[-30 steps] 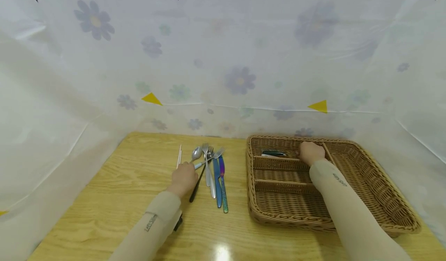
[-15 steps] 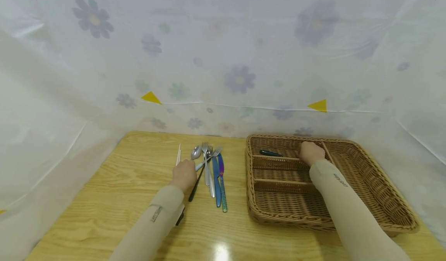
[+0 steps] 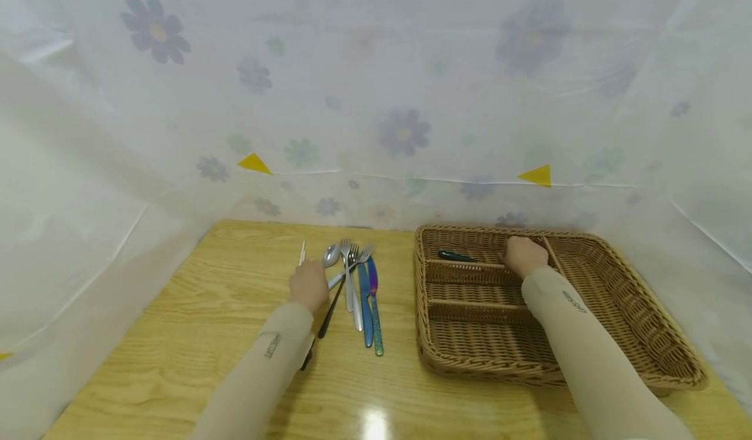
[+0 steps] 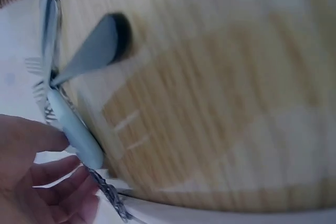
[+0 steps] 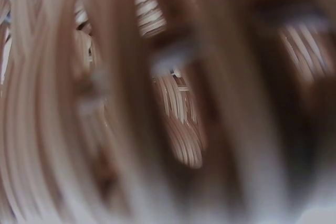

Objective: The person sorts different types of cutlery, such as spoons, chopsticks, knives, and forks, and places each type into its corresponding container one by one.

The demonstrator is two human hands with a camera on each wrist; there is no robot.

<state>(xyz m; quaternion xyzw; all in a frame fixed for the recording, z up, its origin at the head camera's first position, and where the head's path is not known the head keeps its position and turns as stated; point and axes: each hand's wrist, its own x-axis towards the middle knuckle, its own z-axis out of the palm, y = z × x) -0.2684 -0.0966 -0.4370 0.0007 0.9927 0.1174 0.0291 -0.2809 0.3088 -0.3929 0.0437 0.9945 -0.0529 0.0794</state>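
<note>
In the head view my left hand (image 3: 308, 284) is over the left side of a cutlery pile. The left wrist view shows its thumb beside a light-blue handle (image 4: 79, 132), with a gap between thumb and fingers. A patterned metal handle (image 4: 110, 192) passes by the fingertips. The pile has a spoon (image 3: 331, 255), several forks (image 3: 346, 251), a blue knife (image 3: 365, 296) and a rainbow-coloured knife (image 3: 374, 283). My right hand (image 3: 525, 257) reaches into the basket's back compartment. Its fingers are hidden, and I cannot tell what they hold. A dark green handle (image 3: 455, 256) lies to its left.
The wicker basket (image 3: 493, 371) stands on the wooden table's right side, with low dividers (image 3: 478, 305) and a long right-hand section. Two thin white sticks (image 3: 302, 252) lie beyond my left hand. A flowered plastic sheet (image 3: 376, 100) hangs around the table.
My left hand has shifted slightly, partly covering the white sticks. A pale piece beside the dark green handle in the basket has gone from sight. My right hand stays nearly in place.
</note>
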